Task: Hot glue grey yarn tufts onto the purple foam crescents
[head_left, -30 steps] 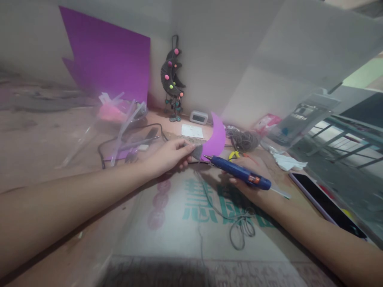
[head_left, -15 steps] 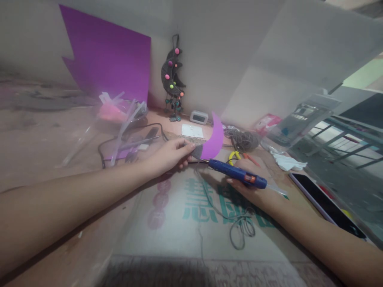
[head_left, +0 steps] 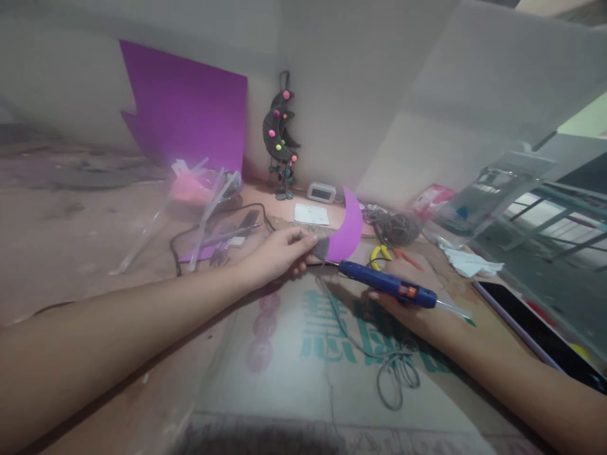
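Note:
Between thumb and fingers, my left hand (head_left: 290, 248) pinches the end of a purple crescent-shaped card (head_left: 348, 232), where grey yarn (head_left: 321, 248) is wrapped around it. My right hand (head_left: 403, 287) is closed around a blue hot glue gun (head_left: 386, 281) with a clear glue stick (head_left: 454, 309) projecting from its rear. The gun's nozzle is at the lower edge of the wrapped part; whether it touches cannot be made out. A loose grey yarn strand (head_left: 348, 338) trails down from the crescent and ends in loops on the cardboard (head_left: 265, 404).
Yellow-handled pliers (head_left: 379, 256) and a grey yarn ball (head_left: 398, 227) are beyond my right hand. A phone (head_left: 535, 332) lies far right. Glue sticks (head_left: 206, 218) and a clear bag with pink contents (head_left: 192, 188) sit left. A decorated moon hanging (head_left: 279, 136) and purple card (head_left: 190, 107) are behind.
The whole view has shifted, so everything appears slightly lower and further right. Both hands keep their grips, and the glue gun stays at the wrapped end of the crescent.

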A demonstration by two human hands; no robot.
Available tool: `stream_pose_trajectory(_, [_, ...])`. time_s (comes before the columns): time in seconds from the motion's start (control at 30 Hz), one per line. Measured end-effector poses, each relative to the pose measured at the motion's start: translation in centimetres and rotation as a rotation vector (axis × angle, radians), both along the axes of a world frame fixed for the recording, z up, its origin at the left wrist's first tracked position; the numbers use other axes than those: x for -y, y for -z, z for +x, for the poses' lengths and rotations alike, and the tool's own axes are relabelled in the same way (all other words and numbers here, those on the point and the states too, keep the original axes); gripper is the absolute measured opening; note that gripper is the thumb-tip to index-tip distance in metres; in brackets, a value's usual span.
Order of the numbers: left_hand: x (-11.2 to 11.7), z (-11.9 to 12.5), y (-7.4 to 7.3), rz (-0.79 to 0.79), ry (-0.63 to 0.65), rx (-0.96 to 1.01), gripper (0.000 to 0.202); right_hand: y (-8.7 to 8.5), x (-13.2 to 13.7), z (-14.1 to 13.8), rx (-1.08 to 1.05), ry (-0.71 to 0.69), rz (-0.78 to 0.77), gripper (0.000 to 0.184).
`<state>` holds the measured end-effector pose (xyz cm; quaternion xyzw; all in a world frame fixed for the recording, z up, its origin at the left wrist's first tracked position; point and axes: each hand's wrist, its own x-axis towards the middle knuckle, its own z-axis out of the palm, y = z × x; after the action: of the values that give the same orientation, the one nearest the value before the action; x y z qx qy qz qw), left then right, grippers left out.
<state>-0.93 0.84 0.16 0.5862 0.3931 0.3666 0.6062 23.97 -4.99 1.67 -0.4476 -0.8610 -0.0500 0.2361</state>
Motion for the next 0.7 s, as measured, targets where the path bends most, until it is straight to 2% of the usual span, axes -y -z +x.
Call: stream_pose_trajectory(0.7, [-0.20, 0.06, 0.27, 0.004, 0.012, 0.035, 0.027, -0.46, 0.16, -0.51, -0.052, 0.015, 0.039, 0.030])
